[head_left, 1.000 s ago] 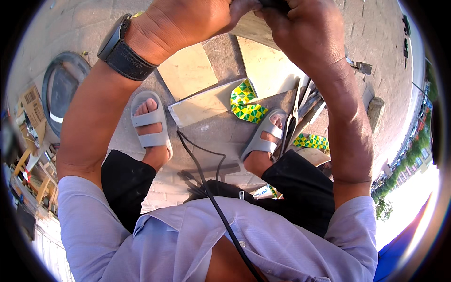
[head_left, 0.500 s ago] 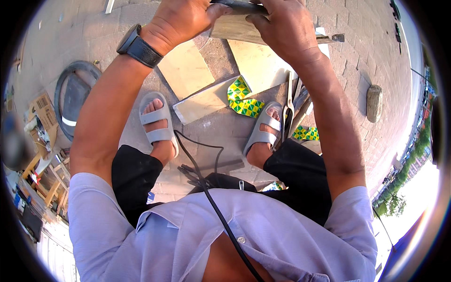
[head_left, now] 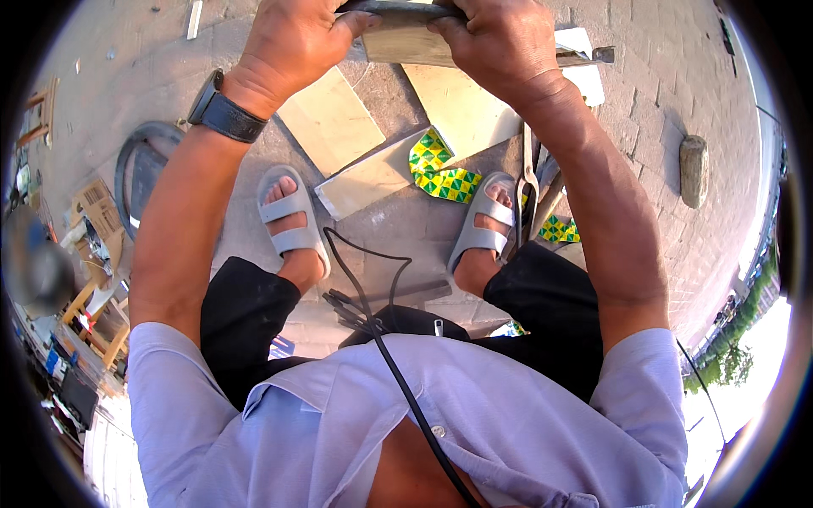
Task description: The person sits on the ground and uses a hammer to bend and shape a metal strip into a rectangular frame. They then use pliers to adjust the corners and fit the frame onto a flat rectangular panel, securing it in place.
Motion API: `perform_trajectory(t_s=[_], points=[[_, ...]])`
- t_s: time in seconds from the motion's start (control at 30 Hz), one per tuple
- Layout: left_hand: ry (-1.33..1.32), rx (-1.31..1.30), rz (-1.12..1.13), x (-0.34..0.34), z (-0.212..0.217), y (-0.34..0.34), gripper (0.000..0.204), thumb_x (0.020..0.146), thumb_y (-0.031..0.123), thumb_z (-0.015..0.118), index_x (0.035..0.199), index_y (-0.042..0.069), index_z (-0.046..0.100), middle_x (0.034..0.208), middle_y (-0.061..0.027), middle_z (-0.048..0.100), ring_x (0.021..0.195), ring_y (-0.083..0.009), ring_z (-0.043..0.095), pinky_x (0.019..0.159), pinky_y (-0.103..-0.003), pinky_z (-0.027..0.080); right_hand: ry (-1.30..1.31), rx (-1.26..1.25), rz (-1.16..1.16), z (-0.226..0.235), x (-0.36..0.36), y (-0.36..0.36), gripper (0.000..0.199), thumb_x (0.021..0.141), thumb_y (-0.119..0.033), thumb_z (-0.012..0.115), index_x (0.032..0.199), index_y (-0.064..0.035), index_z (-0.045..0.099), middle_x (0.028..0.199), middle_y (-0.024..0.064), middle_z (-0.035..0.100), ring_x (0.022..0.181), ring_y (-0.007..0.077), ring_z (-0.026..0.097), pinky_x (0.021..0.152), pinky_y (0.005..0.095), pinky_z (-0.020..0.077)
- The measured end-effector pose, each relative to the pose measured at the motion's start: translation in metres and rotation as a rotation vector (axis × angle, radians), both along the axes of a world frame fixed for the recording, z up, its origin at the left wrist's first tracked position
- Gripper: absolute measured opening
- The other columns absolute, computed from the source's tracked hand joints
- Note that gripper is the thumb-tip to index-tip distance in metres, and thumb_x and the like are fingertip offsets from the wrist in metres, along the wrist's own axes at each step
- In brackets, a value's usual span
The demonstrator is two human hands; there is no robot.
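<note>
At the top edge my left hand (head_left: 292, 42) and my right hand (head_left: 506, 46) both grip a dark, slightly curved, rubber-like strip (head_left: 402, 7). My thumbs press against its near side, and it spans the gap between them. Some of the fingers are cut off by the picture's edge. Just below the strip is a wooden block (head_left: 411, 44), partly covered by my right hand. A metal bar end (head_left: 603, 55) sticks out to the right of that hand. Flat pale boards (head_left: 332, 123) lie on the ground nearer to me.
A yellow-green patterned wrapper (head_left: 447, 182) lies between my sandalled feet. Beside my right foot lies a long two-armed metal tool (head_left: 528, 182). A stone block (head_left: 694, 172) stands at the right. A dark rubber ring (head_left: 127, 169) and a cardboard box (head_left: 100, 212) are at the left.
Both hands have shifted slightly left and up in the picture with the strip still between them. The whole view has moved a little; the grip looks the same.
</note>
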State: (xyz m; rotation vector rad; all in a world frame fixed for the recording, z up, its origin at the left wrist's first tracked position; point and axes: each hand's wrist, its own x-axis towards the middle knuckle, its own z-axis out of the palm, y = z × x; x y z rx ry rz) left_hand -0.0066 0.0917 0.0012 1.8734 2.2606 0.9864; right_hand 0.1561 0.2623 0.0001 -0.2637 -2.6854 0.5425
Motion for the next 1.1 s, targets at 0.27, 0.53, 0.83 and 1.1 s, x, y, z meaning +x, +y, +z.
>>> perform_trajectory(t_s=[0.27,0.53,0.83,1.1], points=[[0.197,0.050,-0.171,0.019,0.006,0.040,0.013,0.077,0.005,0.073,0.088,0.002,0.067,0.086,-0.0166,0.065,0.079,-0.0381,0.064,0.070,-0.047,0.050,0.028,0.042,0.002,-0.009,-0.002,0.011,0.005,0.081,-0.012,0.068,0.083,-0.0078,0.067,0.086,0.0145,0.066,0.087,0.0374,0.066,0.075,0.0481,0.0543],[0.184,-0.096,-0.072,0.026,-0.001,0.040,0.015,0.087,0.013,0.071,0.101,0.008,0.073,0.090,-0.0126,0.066,0.092,-0.0375,0.064,0.080,-0.047,0.053,-0.019,0.035,0.060,0.001,0.002,0.017,0.011,0.080,-0.015,0.071,0.084,-0.0063,0.066,0.088,0.0149,0.066,0.090,0.0381,0.065,0.079,0.0488,0.0535],[0.250,-0.077,-0.105,0.025,-0.007,0.037,0.016,0.087,0.011,0.069,0.102,0.007,0.073,0.094,-0.0127,0.069,0.093,-0.0377,0.065,0.082,-0.047,0.054,-0.045,0.074,0.092,-0.003,0.006,0.025,0.007,0.079,-0.013,0.067,0.083,-0.0071,0.067,0.087,0.0160,0.067,0.085,0.0394,0.066,0.077,0.0502,0.0533],[0.172,-0.103,-0.108,0.037,0.002,0.031,0.016,0.087,0.011,0.069,0.102,0.007,0.073,0.094,-0.0123,0.070,0.091,-0.0372,0.066,0.081,-0.046,0.054,-0.303,-0.032,0.041,0.011,0.012,0.017,0.011,0.082,-0.014,0.069,0.091,-0.0065,0.071,0.097,0.0185,0.071,0.094,0.0393,0.069,0.080,0.0491,0.0556]])
